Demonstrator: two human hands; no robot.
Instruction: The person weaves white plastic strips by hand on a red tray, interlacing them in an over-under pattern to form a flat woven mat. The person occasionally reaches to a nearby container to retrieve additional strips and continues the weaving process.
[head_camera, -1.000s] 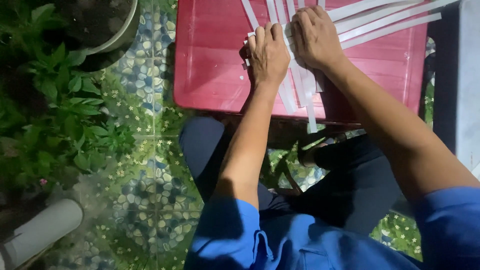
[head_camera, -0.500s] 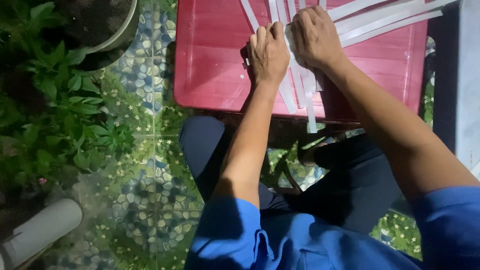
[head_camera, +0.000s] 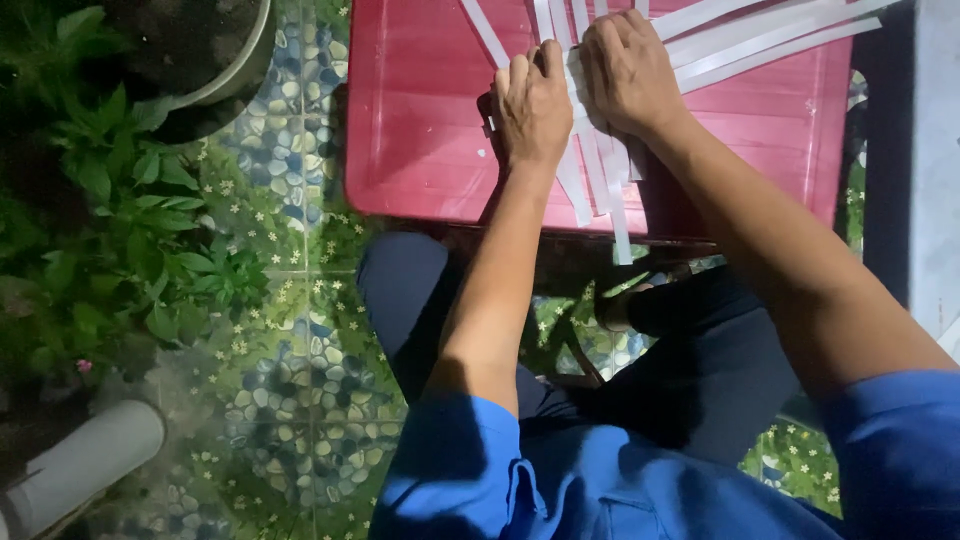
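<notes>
While both hands press down on them, the white strips (head_camera: 600, 175) sit on the red plastic worktop (head_camera: 420, 130), far side of the scene, right of centre. Long flat bands, paper or plastic, can't tell which. Some run near-to-far under the hands, their near ends hanging over the worktop's near edge; others fan out diagonally to the far right. They cross under the hands, looks like an interlaced patch, though the crossing itself is covered.

Left hand (head_camera: 532, 105): palm down, fingers curled onto the crossing, grip closed down flat on the strips rather than wrapped round anything. Likely pinning them so the layers don't slide. Right hand (head_camera: 628, 72): just beside the left, touching or nearly so, also palm down, fingertips tucked at the far end of the patch. Whether it pinches a single strip I cannot tell; fingertips are hidden.

Both forearms reach out from blue sleeves (head_camera: 470, 470). Dark trousers, knees (head_camera: 410, 290) apart, worktop just beyond them, which puts the strips within easy reach.

Outward: floor (head_camera: 290, 400) is a green and blue pebble-pattern surface with small flowers. Leafy green plants (head_camera: 120, 230) on the left, round planter (head_camera: 215, 70) at far left. Pale grey rounded object (head_camera: 80, 470) at near left. Grey wall or slab (head_camera: 935, 150) along the right edge.
</notes>
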